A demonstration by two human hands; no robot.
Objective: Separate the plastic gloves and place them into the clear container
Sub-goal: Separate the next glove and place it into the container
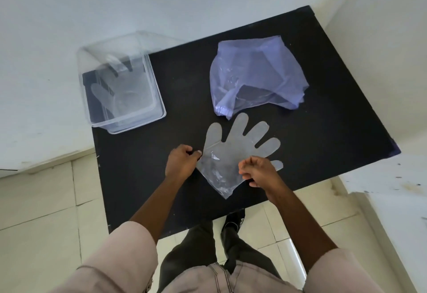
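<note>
A clear plastic glove (pixel 233 147) lies flat on the black table (pixel 161 177), fingers pointing away to the right. My left hand (pixel 182 162) pinches the glove's left edge near the cuff. My right hand (pixel 256 171) is curled over the glove's right edge by the thumb part; whether it grips the plastic is unclear. The clear container (pixel 138 117) stands at the table's far left corner. Another clear glove (pixel 115 96) lies inside it.
A bluish plastic bag (pixel 256 73) lies crumpled on the far middle of the table, just beyond the glove's fingertips. White walls surround the table on the left and back. Tiled floor and my legs are below the near edge.
</note>
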